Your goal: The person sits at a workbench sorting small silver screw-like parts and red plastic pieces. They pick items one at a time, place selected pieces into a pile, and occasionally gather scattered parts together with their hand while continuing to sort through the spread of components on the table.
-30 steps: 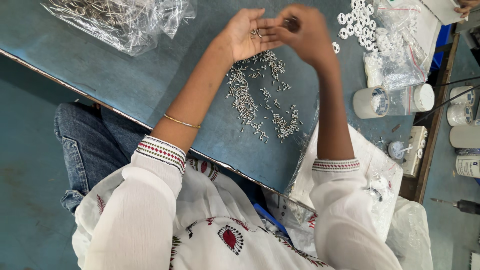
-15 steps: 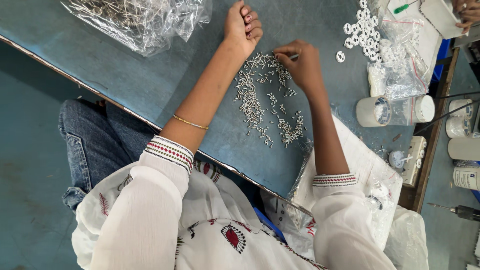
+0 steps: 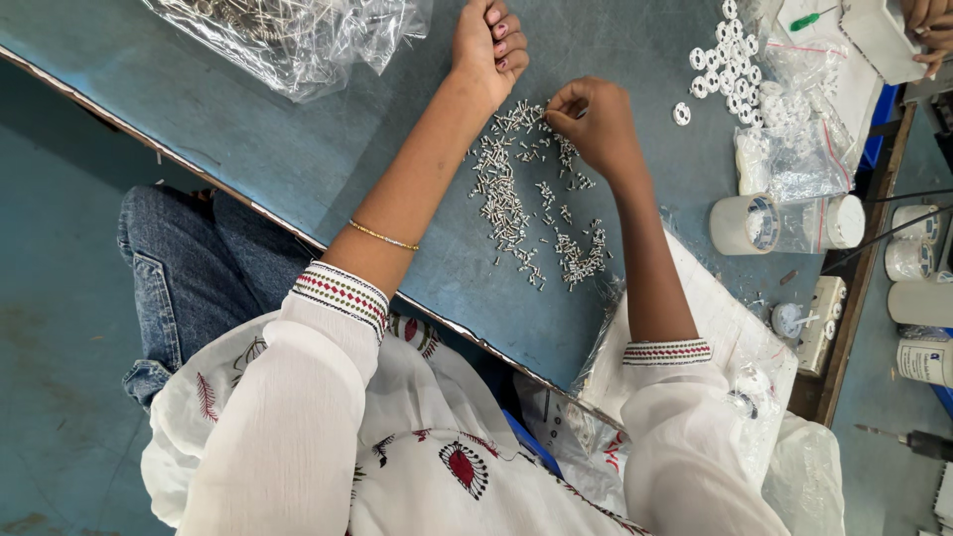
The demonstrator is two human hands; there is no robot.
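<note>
Seated person at a blue-grey metal table (image 3: 248, 149), seen from above. The right hand (image 3: 594, 124) rests at the upper edge of a scatter of small silver metal screws (image 3: 516, 199), its fingers (image 3: 558, 107) pressed together in a pinch over the pile; whether a screw sits between them cannot be told. The left hand (image 3: 488, 45) lies curled on the table just beyond the scatter, fingers folded into a loose fist that may hold gathered pieces, though nothing shows inside it. Judged from the layout, the picking is at an early or middle stage: most screws lie loose in two ragged bands between the forearms, with a denser clump (image 3: 581, 256) nearer the body untouched. A crumpled clear plastic bag of metal parts (image 3: 288, 40) sits well apart to the left. To the right lie small white plastic rings (image 3: 725, 65), a clear bag of white parts (image 3: 789, 149) and a white roll of tape (image 3: 745, 223). Another person's hand (image 3: 928, 30) shows at the top right corner. Nothing lies between the hands and the screws.
</note>
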